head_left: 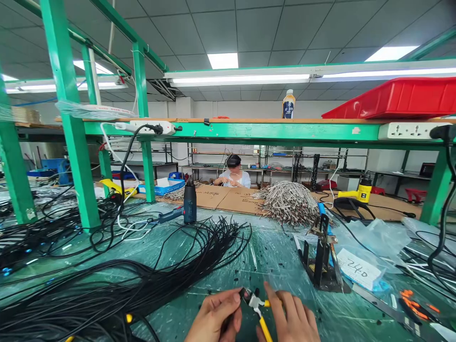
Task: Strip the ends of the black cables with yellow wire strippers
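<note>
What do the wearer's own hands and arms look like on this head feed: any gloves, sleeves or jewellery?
Both the left hand and the right hand are bare: no gloves, and no rings on the fingers that show. No sleeve, watch or cable shows on either. The bottom edge of the picture cuts off the forearms, so clothing there can't be told.

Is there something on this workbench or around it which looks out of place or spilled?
Yes: small black scraps lie strewn over the green tabletop near the yellow-handled cutters, like spilled offcuts. A drink bottle on the green-edged shelf also seems out of place among work supplies.
</note>
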Demonstrator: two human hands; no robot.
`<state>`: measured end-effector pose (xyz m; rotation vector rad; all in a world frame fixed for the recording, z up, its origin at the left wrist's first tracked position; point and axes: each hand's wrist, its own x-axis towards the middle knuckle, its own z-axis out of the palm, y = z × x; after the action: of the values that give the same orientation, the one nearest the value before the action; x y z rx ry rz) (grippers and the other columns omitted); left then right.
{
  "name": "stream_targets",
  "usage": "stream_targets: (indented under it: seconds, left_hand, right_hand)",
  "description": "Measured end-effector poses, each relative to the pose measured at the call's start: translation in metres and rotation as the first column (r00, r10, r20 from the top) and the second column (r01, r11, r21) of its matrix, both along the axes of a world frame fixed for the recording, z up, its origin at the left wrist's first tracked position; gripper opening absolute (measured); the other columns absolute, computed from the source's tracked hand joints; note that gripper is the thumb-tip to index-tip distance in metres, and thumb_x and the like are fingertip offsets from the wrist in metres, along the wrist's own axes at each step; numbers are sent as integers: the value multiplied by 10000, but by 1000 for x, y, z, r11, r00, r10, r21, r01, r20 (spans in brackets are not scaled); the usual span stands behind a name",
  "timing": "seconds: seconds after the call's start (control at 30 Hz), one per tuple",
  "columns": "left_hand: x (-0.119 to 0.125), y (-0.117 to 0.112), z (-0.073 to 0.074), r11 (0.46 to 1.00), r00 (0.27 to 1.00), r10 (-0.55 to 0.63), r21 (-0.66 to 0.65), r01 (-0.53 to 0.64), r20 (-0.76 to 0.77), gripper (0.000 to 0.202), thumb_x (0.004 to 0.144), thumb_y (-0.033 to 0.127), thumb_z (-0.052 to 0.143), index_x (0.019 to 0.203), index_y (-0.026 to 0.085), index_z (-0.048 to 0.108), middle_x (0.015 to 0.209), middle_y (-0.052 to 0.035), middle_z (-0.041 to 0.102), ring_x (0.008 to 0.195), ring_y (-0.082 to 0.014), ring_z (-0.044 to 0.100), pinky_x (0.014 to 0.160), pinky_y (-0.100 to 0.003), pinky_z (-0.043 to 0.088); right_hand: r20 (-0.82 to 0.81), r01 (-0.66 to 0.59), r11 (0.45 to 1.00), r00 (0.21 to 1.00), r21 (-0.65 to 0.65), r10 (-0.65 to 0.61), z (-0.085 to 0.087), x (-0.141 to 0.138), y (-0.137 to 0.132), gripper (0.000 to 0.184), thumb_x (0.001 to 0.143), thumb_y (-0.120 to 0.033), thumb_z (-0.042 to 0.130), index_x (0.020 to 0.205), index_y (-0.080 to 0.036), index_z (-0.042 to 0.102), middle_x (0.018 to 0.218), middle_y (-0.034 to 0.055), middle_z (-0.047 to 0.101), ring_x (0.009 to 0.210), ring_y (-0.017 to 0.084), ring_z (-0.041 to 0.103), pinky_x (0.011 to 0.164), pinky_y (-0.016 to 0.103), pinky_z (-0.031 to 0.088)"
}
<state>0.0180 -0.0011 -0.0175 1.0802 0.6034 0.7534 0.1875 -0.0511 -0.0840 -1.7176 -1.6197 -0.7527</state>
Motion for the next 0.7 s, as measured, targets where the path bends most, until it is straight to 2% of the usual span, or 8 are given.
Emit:
stream_targets:
  seconds: [0.2, 0.33, 0.53, 0.7]
  left_hand:
    - [2, -9, 4, 998, 997, 53, 34, -55, 47, 303, 701, 418, 647, 716, 116, 630, 467, 27, 505, 268, 4, 222, 335, -177, 89]
    - [5, -10, 4, 996, 997, 78, 50, -79, 26, 332, 677, 448, 665, 674, 117, 638, 478, 15, 525, 269, 1, 227, 330, -180, 107]
    - [6, -9, 4, 989, 995, 101, 110, -99, -5, 409, 673, 491, 656, 531, 108, 626, 428, 31, 479, 269, 6, 196, 328, -178, 111]
    - [9, -12, 2, 984, 988, 151, 98, -149, -17, 401, 635, 515, 673, 614, 115, 651, 469, 9, 536, 278, -8, 221, 336, -186, 110]
  right_hand:
    - [-52, -25, 999, 998, 40, 27, -3, 2, 2, 673, 626, -284, 591, 1271, -280, 399, 933, 21, 580, 832, 246, 533, 716, 409, 357]
    - [-45, -3, 998, 999, 57, 5, 0, 1, 1, 676, 616, -291, 606, 1261, -291, 407, 929, 6, 584, 821, 238, 537, 721, 407, 355]
    - [23, 25, 998, 999, 63, -27, 7, 2, -1, 620, 637, -307, 575, 1237, -271, 426, 905, 18, 588, 795, 241, 544, 669, 395, 353]
    - [-6, 0, 999, 1000, 51, 0, 10, -8, -5, 475, 714, -219, 434, 1187, -264, 443, 801, 22, 562, 697, 205, 545, 581, 329, 349]
